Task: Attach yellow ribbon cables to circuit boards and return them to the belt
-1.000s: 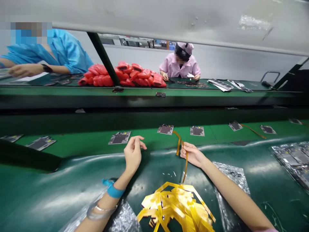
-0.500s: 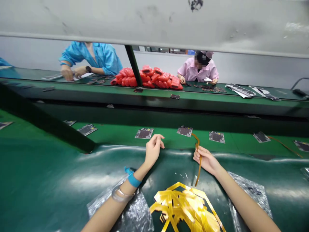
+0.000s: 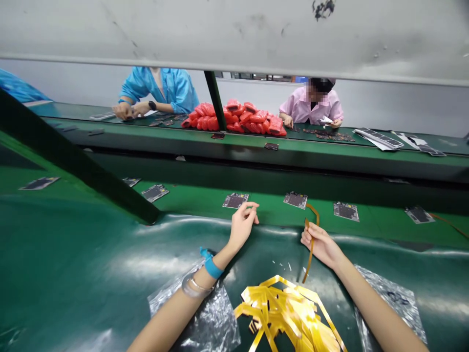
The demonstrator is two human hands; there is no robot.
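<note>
While a near heap of yellow ribbons point(image 3: 293, 313) looks unused, the empty left hand point(image 3: 242, 227) is apart from the pinching right hand point(image 3: 321, 244); middle board point(image 3: 296, 199) and rightmost board point(image 3: 419, 214) appear ribboned, left boards point(image 3: 235, 200) bare, the pinched ribbon point(image 3: 309, 264) seemingly loose.

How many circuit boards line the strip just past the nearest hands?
7 boards: one left of the near post, two just right, one beyond the left hand, three farther right; others may be hidden.

An electronics workshop: circuit boards point(image 3: 235, 201) line a green strip point(image 3: 198, 209), yellow cables point(image 3: 289, 313) heap on the near counter point(image 3: 142, 244), and a person in blue point(image 3: 181, 88) and another in pink point(image 3: 297, 103) work at the far counter point(image 3: 244, 141)
</note>
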